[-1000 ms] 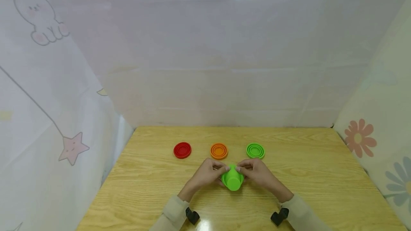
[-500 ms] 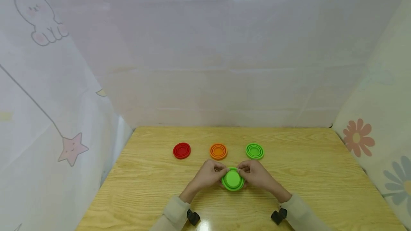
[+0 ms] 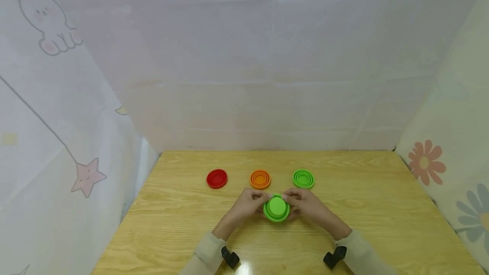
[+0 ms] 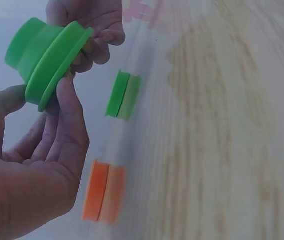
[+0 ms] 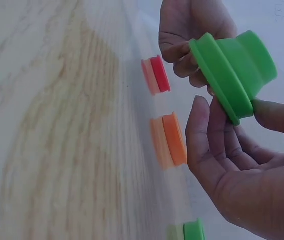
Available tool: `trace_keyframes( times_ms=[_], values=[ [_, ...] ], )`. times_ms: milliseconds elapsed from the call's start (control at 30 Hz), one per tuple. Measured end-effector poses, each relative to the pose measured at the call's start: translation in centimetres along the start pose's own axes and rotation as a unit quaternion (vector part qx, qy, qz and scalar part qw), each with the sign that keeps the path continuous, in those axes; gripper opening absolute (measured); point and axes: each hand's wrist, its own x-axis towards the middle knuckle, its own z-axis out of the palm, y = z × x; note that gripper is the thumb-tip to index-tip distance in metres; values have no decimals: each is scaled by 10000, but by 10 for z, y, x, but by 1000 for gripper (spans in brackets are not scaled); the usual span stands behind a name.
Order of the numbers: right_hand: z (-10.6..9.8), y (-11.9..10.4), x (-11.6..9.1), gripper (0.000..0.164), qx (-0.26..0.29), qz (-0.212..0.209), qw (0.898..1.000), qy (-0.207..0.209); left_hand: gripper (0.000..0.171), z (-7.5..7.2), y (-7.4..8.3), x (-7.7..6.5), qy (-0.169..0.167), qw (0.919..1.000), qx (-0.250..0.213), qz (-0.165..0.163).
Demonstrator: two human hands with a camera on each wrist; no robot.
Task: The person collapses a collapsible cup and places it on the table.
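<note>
Both hands hold a green collapsible cup (image 3: 277,208) between them, above the near middle of the table. Its round base faces up and toward the camera, and its wide rim is turned away. In the wrist views the cup (image 4: 47,60) shows stepped walls, partly folded. My left hand (image 3: 247,207) pinches the rim from the left, thumb on the outer wall and fingers under the rim. On the opposite side my right hand (image 3: 305,208) pinches it the same way, as the right wrist view shows with the thumb against the green wall (image 5: 239,70).
Behind the hands, three flattened collapsible cups lie in a row on the wooden table (image 3: 172,224): a red one (image 3: 217,179), an orange one (image 3: 260,180) and another green one (image 3: 303,179). A pale cloth hanging (image 3: 267,75) rises behind the table.
The green cup's base, sticking out long a second ago, has sunk into the rim, then stands out slightly again now. Both hands keep their hold; the cup has tipped and risen a little.
</note>
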Motion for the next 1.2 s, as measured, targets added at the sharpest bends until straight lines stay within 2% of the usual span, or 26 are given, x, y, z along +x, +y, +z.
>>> trace_keyframes(
  times_ms=[133,267,400,567,800,933,1067,1200],
  values=[
    [-4,-3,-3,49,196,41,9998,-94,33,-1,2,2,12,9997,-206,-144],
    [-7,-1,-4,52,64,13,10000,-51,34,0,2,3,7,9996,-202,-194],
    [-6,-4,-6,51,-19,-115,9999,-74,36,-2,3,3,-220,9995,-161,-182],
    [-5,-5,-8,50,71,-76,9998,-184,37,-4,2,1,-536,9980,-237,-222],
    [-10,1,-5,55,933,-138,9930,-709,39,-4,-3,2,-368,9958,-766,-349],
    [-12,5,-3,57,1172,-123,9899,-791,37,-4,-4,3,-493,9926,-1053,-359],
    [-11,4,-2,63,965,-163,9934,-597,36,-3,-1,2,-658,9907,-1121,-393],
    [-5,-1,-2,64,419,-262,9987,-115,35,-3,1,2,-598,9936,-895,-351]
  ],
)
